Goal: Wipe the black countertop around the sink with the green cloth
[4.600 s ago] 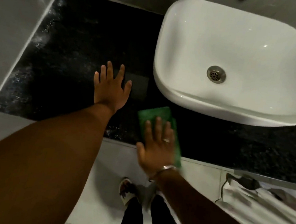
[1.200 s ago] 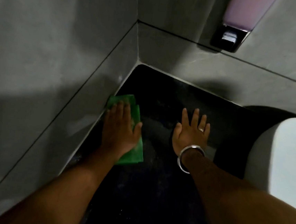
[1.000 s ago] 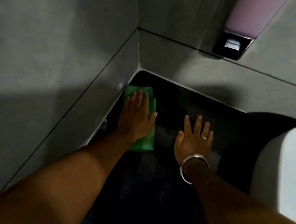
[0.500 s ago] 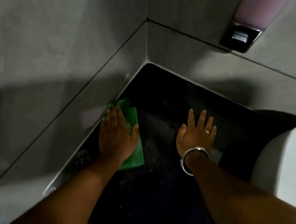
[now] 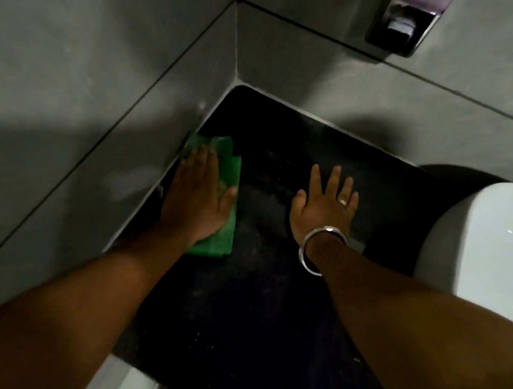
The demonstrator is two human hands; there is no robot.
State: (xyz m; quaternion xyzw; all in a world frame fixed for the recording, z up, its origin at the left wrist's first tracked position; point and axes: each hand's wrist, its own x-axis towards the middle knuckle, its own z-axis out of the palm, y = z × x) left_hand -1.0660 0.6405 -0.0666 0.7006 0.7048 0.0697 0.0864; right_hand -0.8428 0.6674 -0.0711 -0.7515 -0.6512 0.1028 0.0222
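Note:
The green cloth (image 5: 227,172) lies flat on the black countertop (image 5: 258,288), pushed against the left wall. My left hand (image 5: 196,199) presses down on it with flat fingers, so the cloth's middle is hidden. My right hand (image 5: 322,208) rests palm-down on the bare countertop to the right, fingers spread, holding nothing; it wears a ring and a metal bangle. The white sink (image 5: 491,248) stands at the right edge, only its left side in view.
Grey tiled walls (image 5: 102,85) close the counter on the left and at the back, meeting in a corner. A soap dispenser (image 5: 403,23) hangs on the back wall above the counter. The counter's front edge runs at the bottom left over pale floor.
Within the last second my left hand slid the cloth along the left wall, back toward me and then forward again. My right hand stayed planted. Earlier, the right hand held the cloth.

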